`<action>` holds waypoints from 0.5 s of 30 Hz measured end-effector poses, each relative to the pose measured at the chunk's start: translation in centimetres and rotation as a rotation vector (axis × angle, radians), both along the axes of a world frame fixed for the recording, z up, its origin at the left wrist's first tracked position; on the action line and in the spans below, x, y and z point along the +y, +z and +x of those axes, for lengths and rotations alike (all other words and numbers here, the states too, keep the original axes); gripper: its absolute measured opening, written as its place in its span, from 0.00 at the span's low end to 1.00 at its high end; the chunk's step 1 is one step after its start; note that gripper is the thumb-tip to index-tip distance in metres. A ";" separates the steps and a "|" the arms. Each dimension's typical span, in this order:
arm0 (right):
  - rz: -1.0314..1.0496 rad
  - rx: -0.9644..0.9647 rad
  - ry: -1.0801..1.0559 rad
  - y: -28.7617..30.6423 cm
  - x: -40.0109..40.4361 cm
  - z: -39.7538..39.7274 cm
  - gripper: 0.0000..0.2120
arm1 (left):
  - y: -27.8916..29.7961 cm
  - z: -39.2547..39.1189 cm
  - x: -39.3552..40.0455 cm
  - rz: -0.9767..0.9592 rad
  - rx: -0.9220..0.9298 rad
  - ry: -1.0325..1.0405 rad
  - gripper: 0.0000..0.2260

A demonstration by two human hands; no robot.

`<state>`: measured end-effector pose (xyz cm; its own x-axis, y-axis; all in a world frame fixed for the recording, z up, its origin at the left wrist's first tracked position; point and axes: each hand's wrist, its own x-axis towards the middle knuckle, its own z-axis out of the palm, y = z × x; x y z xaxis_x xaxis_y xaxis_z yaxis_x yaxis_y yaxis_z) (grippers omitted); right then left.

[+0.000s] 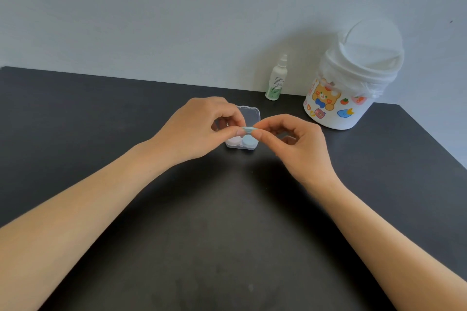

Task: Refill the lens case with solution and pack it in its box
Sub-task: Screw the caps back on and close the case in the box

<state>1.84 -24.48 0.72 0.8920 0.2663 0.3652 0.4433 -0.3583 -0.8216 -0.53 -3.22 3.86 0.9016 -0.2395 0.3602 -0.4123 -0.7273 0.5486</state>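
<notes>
Both hands are up over the middle of the table (pixel 227 235), and I'm watching a small teal piece (pixel 248 129) pinched between them: left hand (pixel 202 129) with its fingers closed on one end, right hand (pixel 293 141) with its fingers closed on the other. It could be a cap or a small tool; I can't tell.

Just below sits the lens case (pixel 242 141), pink well and blue well side by side, resting in the clear box (pixel 249 112), whose lid stands open behind. So I read the case as sitting in its box but not packed shut.

The solution bottle (pixel 276 79) stands upright, well apart at the wall beside a stickered white bin (pixel 338 108), and nobody is holding it. Whether the wells hold solution I can't see. By my judgement, closing the box is certainly left, perhaps the refill too.
</notes>
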 end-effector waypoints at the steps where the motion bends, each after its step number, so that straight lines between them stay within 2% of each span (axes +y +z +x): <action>1: -0.017 -0.007 -0.005 0.0 0.1 0.1 0.02 | 0.0 0.0 0.1 0.015 -0.007 0.000 0.03; 4: -0.045 -0.006 -0.022 0.1 0.3 0.4 0.02 | -0.2 0.2 0.2 0.005 -0.009 -0.001 0.04; 6: -0.061 -0.017 -0.046 0.3 0.2 0.6 0.02 | -0.5 0.4 0.4 -0.057 -0.010 0.007 0.08; 10: -0.115 -0.049 -0.118 1.0 -0.2 1.4 0.02 | -1.4 0.9 1.4 -0.155 -0.074 0.074 0.24; 15: -0.275 -0.052 -0.132 1.0 0.6 2.3 0.01 | -3.0 1.6 1.8 -0.247 0.161 0.069 0.47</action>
